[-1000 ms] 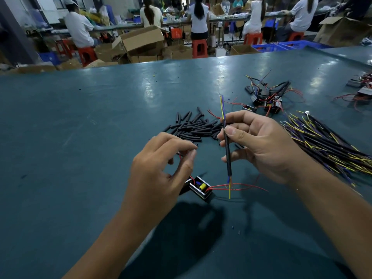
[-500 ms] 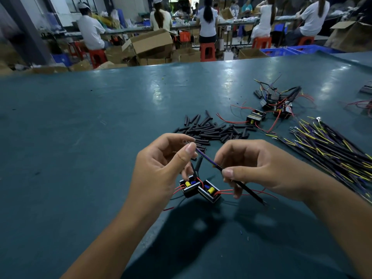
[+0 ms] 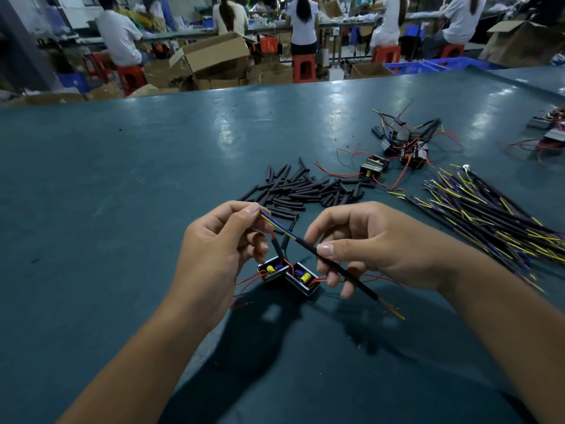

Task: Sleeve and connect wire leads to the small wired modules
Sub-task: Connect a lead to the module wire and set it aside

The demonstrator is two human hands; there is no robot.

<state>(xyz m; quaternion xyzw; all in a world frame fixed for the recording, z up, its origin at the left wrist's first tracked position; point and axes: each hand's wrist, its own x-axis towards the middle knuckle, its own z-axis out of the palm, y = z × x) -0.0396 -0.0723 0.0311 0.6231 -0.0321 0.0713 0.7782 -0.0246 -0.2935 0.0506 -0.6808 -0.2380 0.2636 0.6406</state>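
The left hand [image 3: 220,249] pinches the bare blue-and-yellow end of a sleeved wire lead [image 3: 336,267]. The right hand [image 3: 376,249] holds its black sleeve in a thumb-and-finger grip. Two small modules [image 3: 289,275] lie touching on the table [image 3: 122,194] beneath, near loose black sleeves [image 3: 305,189].

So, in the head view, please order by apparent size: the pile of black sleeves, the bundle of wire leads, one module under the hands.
1. bundle of wire leads
2. pile of black sleeves
3. module, though nearest the camera
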